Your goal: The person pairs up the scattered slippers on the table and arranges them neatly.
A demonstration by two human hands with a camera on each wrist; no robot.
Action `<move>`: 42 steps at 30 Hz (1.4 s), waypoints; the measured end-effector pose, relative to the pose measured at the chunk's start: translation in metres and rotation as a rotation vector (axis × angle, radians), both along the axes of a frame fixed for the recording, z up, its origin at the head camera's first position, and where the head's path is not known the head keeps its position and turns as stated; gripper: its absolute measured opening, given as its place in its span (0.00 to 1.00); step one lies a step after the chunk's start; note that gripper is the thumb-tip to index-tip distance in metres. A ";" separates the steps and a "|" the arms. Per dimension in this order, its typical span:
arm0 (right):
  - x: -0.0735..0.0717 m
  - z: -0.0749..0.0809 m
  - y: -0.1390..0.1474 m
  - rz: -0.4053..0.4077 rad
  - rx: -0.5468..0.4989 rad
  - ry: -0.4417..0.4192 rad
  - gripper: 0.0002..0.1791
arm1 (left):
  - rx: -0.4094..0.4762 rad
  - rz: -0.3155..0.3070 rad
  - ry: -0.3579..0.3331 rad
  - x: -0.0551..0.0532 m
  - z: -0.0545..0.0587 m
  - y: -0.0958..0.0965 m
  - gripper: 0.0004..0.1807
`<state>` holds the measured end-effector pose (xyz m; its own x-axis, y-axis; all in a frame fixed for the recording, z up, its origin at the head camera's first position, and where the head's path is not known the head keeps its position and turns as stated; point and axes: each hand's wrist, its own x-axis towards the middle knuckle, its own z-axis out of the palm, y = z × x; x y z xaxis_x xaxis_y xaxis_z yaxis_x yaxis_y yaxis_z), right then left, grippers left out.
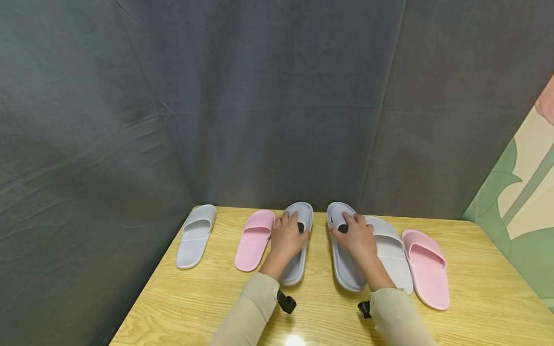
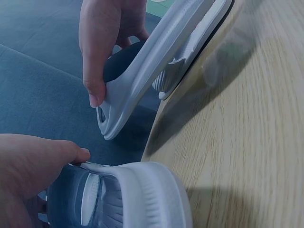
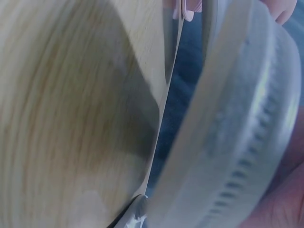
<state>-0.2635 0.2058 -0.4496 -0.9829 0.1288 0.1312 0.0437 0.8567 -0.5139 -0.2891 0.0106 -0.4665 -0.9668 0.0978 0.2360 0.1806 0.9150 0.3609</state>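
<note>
Two large grey slippers hang a little above the table, with shadows under them in the wrist views. My left hand (image 1: 287, 235) grips the strap of the left grey slipper (image 1: 296, 270), the thumb on its edge. The right grey slipper (image 1: 346, 270) is held the same way by my right hand (image 1: 358, 236). In the left wrist view both grey slippers show side-on, the thumbs pressing their straps. Close beside the right one lies a white slipper (image 1: 396, 266), partly covered by my right hand and wrist. A pink slipper (image 1: 250, 250) lies just left of my left hand.
At the far left of the wooden table (image 1: 182, 307) lies a small light grey slipper (image 1: 193, 250). Another pink slipper (image 1: 433, 283) touches the white one on the right. A dark grey curtain (image 1: 277, 105) hangs behind the back edge; a painted wall (image 1: 523, 211) stands at right.
</note>
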 end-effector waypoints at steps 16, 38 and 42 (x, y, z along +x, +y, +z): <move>-0.005 -0.013 -0.006 0.000 -0.013 -0.007 0.40 | 0.062 0.006 -0.027 -0.003 -0.011 0.012 0.38; -0.010 -0.018 -0.014 -0.028 -0.039 -0.068 0.41 | 0.095 0.005 -0.058 -0.002 -0.012 0.027 0.37; -0.011 -0.020 -0.015 -0.029 -0.044 -0.082 0.41 | 0.090 0.014 -0.055 -0.003 -0.014 0.028 0.37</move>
